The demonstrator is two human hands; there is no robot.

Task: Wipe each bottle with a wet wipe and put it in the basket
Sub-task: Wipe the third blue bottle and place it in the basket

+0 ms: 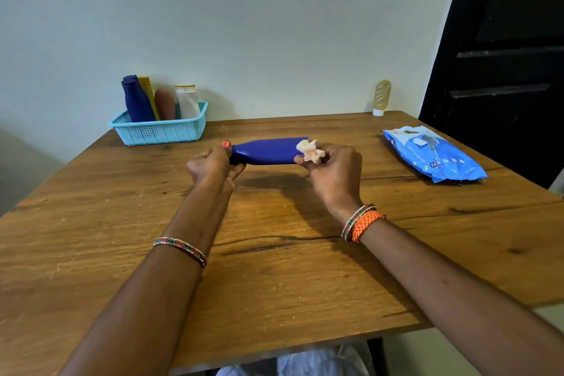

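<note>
- The left hand (213,162) grips the narrow cap end of a dark blue bottle (265,151), fingers curled round it, and holds it lying sideways above the wooden table (274,268), roughly at its middle
- The right hand (331,166) pinches a crumpled wet wipe (309,150) against the broad end of the bottle, on the right side
- The step in hand looks like the wiping of this bottle, with the wipe working at its base end
- To do it well, I judge the left hand should keep a firm hold on the cap end and turn the bottle, so the wipe meets every face and not only the one turned to the camera
- The wipe is bunched small; spreading it flatter over the fingers would likely cover more surface per stroke
- Long strokes from the base toward the cap would probably suit the smooth body, and the plastic may be slippery once damp
- The light blue basket (160,128) stands at the far left of the table against the wall and already holds several bottles upright, another dark blue one among them
- A yellowish tube (381,98) stands on its white cap at the far right, well apart from the basket and seemingly not yet wiped
- The blue pack of wipes (433,154) lies flat on the right, near the right hand
</note>
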